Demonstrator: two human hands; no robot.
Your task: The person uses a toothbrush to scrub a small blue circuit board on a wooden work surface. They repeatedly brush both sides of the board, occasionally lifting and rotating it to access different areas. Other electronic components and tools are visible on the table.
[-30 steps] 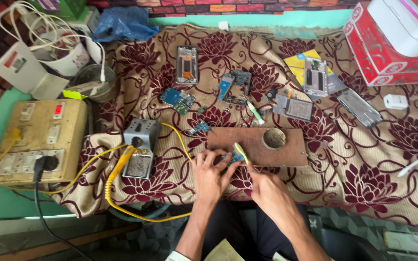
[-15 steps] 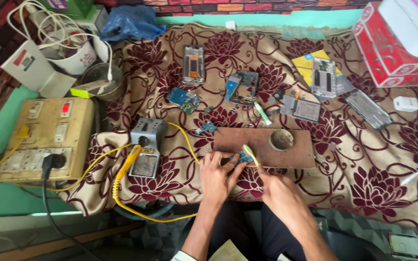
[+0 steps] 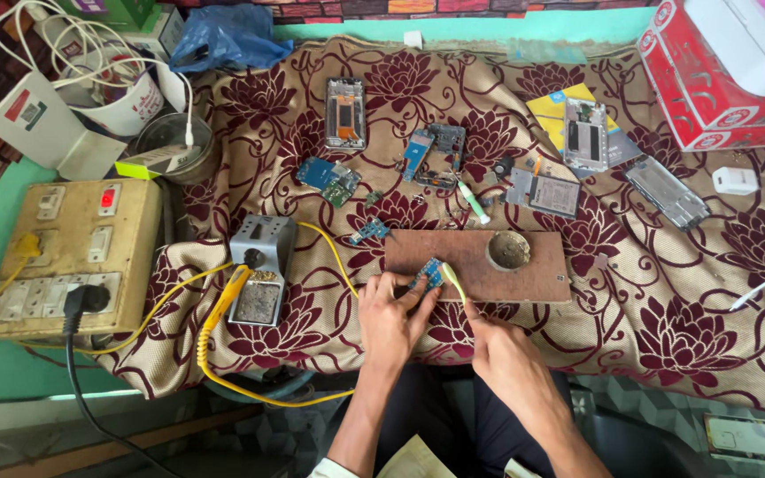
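Down at the near edge of the wooden board [image 3: 480, 265], the left hand [image 3: 389, 317] pinches a small blue circuit board [image 3: 428, 273] between its fingertips, holding it against the board's front left part. The right hand [image 3: 499, 347], just right of the left one, is closed around a slim pale tool [image 3: 453, 281] whose tip reaches up to the right edge of the blue piece, so the piece sits between the two grips, touching both. A round dish [image 3: 508, 250] is sunk into the wooden board's right part. Left of the wooden board stands a grey soldering stand [image 3: 261, 265] with a yellow-handled iron [image 3: 226, 296] and its yellow cable; farther left lies a beige switch box [image 3: 73, 257]. Beyond the wooden board, phone frames [image 3: 345, 111] and loose parts are scattered over the flowered cloth [image 3: 666, 310]. Against the picture from half a second ago, both hands hold the same places on the wooden board, the tool tip remains at the blue piece, and the things on the cloth lie unmoved.
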